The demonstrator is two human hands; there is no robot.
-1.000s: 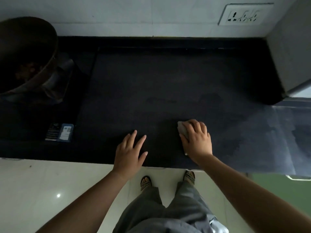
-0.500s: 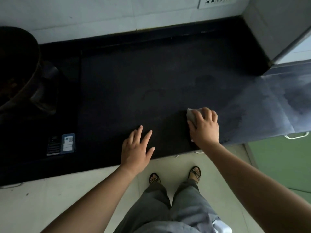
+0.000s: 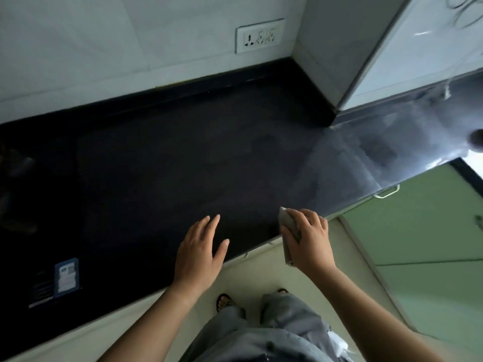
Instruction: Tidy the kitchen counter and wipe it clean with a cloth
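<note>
The right hand [image 3: 309, 240] grips a folded grey cloth [image 3: 288, 232], fingers curled over its top, right at the front edge of the dark counter [image 3: 183, 163]; the cloth's long axis runs roughly from 12 to 6 o'clock, its upper end on the counter and its lower end hanging past the edge over the pale floor [image 3: 261, 273]. The unwiped-looking dark surface lies from this hand toward 10 and 11 o'clock, and the paler, streaked stretch of counter toward 1 and 2 o'clock; so the next stroke, in my judgement, turns on pushing the cloth away from the edge, back toward 12. The left hand [image 3: 200, 250] rests flat on the counter at 9 o'clock from the cloth, fingers spread wide and holding nothing; it is near but apart from the cloth, and the right hand is plainly the one to work. A blue-labelled card [image 3: 66, 275] lies far off at 9 o'clock near the front edge. Compared with half a second ago, the cloth has slid toward the person, from well on the counter to overhanging the edge; the left hand stays put; the view has swung right, losing the dark pan.
</note>
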